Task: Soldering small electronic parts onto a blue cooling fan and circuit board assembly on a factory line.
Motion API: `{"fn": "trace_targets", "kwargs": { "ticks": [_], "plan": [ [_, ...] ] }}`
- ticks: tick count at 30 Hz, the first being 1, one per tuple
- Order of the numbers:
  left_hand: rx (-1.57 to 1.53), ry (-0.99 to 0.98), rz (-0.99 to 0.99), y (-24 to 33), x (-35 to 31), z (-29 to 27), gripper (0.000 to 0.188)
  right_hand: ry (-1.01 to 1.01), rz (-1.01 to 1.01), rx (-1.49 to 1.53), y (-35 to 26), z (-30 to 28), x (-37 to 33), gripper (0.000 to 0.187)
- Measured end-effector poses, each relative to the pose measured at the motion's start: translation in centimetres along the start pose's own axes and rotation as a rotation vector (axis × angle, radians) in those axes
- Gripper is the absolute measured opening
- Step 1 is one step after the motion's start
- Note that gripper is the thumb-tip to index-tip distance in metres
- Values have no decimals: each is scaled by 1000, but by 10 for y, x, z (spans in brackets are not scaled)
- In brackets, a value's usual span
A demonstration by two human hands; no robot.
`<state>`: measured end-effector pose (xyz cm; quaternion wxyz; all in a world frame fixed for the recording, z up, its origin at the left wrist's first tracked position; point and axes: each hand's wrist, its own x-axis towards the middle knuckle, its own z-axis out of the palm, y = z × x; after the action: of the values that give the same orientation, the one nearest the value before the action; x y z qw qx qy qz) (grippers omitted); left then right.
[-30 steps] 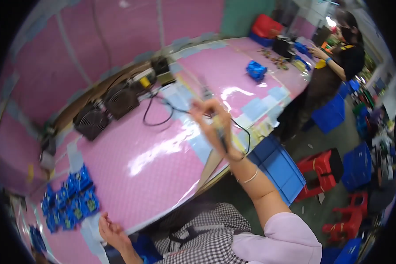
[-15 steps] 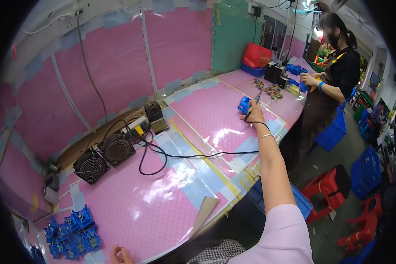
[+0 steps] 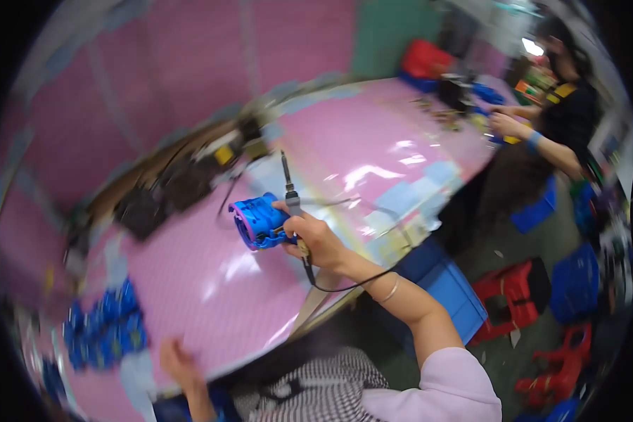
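My right hand [image 3: 318,240] is raised above the pink-covered table, closed round a soldering iron [image 3: 292,203] whose metal tip points up and away. The same hand also grips a round blue plastic housing [image 3: 261,219] with a pinkish rim on its left side. From the iron's handle a black cord loops below my wrist. My left hand [image 3: 178,361], smeared by motion, hovers at the near table edge; its fingers are too blurred to read. Left of it lies a cluster of similar blue plastic housings [image 3: 107,330] on the table.
Two dark round fans [image 3: 142,212] stand along the wall, with a soldering stand [image 3: 252,137] beyond them. A co-worker [image 3: 552,105] handles blue parts at the far right. Blue crates [image 3: 443,285] and red stools [image 3: 510,299] occupy the floor to the right.
My right hand has come back from the far part of the table toward me and leftward, bringing the soldering iron and blue housing. My left hand has moved further into view.
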<state>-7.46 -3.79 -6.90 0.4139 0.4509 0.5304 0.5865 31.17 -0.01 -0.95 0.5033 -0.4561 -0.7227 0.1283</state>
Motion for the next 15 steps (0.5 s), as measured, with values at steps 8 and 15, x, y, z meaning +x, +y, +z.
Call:
{"fn": "trace_targets", "kwargs": {
  "ticks": [8, 15],
  "plan": [
    [-77, -196, -173, 56, -10, 15, 28, -86, -154, -33, -77, 60, -16, 28],
    [213, -152, 68, 59, -3, 49, 11, 56, -157, -334, -81, 106, -13, 21]
  ]
}}
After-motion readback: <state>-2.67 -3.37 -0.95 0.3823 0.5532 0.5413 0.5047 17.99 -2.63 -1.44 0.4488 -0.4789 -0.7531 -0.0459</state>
